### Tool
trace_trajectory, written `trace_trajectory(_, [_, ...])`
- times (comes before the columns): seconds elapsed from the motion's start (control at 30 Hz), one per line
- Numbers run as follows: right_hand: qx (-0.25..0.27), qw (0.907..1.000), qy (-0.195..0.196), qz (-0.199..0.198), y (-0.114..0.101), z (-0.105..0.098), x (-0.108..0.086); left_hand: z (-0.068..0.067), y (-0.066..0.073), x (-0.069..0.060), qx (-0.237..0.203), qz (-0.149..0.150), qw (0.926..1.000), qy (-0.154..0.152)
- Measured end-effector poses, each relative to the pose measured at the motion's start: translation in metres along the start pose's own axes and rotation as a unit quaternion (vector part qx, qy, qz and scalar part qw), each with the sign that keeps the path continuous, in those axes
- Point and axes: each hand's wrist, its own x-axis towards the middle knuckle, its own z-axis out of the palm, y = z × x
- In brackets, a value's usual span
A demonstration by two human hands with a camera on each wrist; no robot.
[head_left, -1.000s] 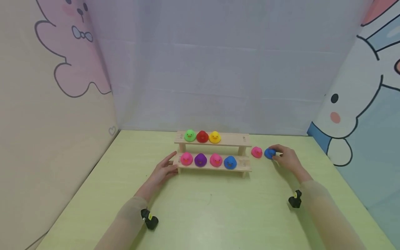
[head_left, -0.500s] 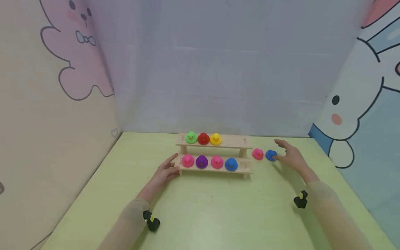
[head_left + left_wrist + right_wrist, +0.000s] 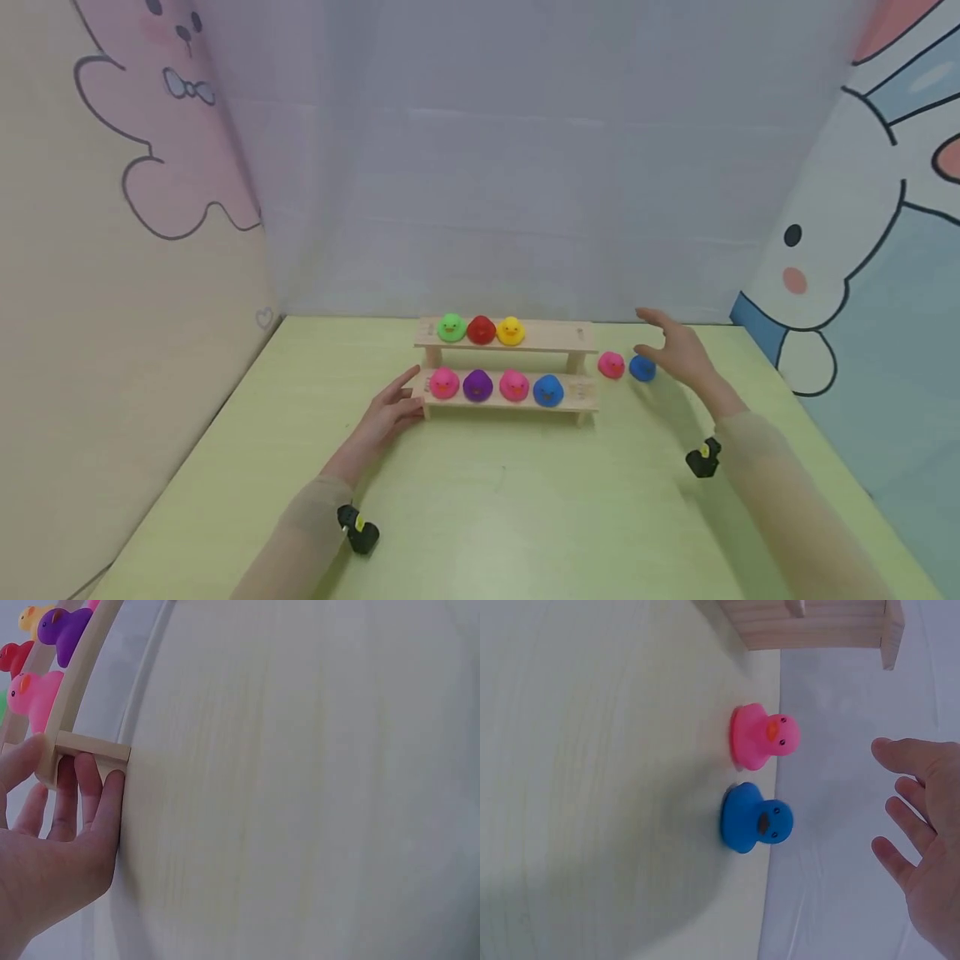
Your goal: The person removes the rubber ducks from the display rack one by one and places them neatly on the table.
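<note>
A two-tier wooden rack [image 3: 558, 335] bears a green duck [image 3: 452, 327], a red duck [image 3: 482, 330] and a yellow duck [image 3: 511, 332] on top. Pink, purple, pink and blue ducks line the lower tier. My left hand [image 3: 384, 423] grips the rack's left end; in the left wrist view, that hand's [image 3: 64, 859] digits lie on either side of the lower board's end. To the rack's right, a pink duck [image 3: 754, 737] and a blue duck [image 3: 744, 819] stand side by side on the table. My right hand [image 3: 681, 354] is raised by the blue one, fingers spread, holding nothing.
The pale green table [image 3: 480, 517] meets a light cloth backdrop [image 3: 480, 208] behind the rack. Side walls with cartoon animals flank it. A small black device is on each wrist.
My right hand has let go of the loose blue duck and lifted away, its fingers spreading. The blue duck remains beside the pink one. My left hand stays at the rack's end.
</note>
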Motion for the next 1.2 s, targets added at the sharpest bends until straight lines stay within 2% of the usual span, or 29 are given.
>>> trace_trajectory(0.2, [-0.009,0.9995,0.001,-0.03,-0.032,-0.009,0.012,0.003,0.001,0.003,0.002,-0.001,1.0,0.002])
trace_trajectory(0.5, [-0.004,0.9956,0.022,-0.091,-0.077,-0.005,0.034,0.003,0.002,0.002,0.003,-0.01,0.9999,0.001])
trace_trajectory(0.73, [0.013,0.992,0.005,-0.125,-0.116,0.003,0.048,0.0,0.003,0.0,0.004,-0.013,0.9999,-0.002])
trace_trajectory(0.87, [0.012,0.988,0.01,-0.154,-0.131,0.012,0.055,-0.001,0.004,0.003,0.008,-0.003,0.9999,-0.01])
trace_trajectory(1.0, [0.031,0.9827,-0.001,-0.183,-0.142,0.022,0.054,-0.002,0.002,0.005,0.011,-0.01,0.9999,-0.008])
trace_trajectory(1.2, [0.058,0.9805,-0.023,-0.187,-0.152,0.035,0.051,-0.002,-0.001,0.002,0.002,-0.016,0.9999,0.002])
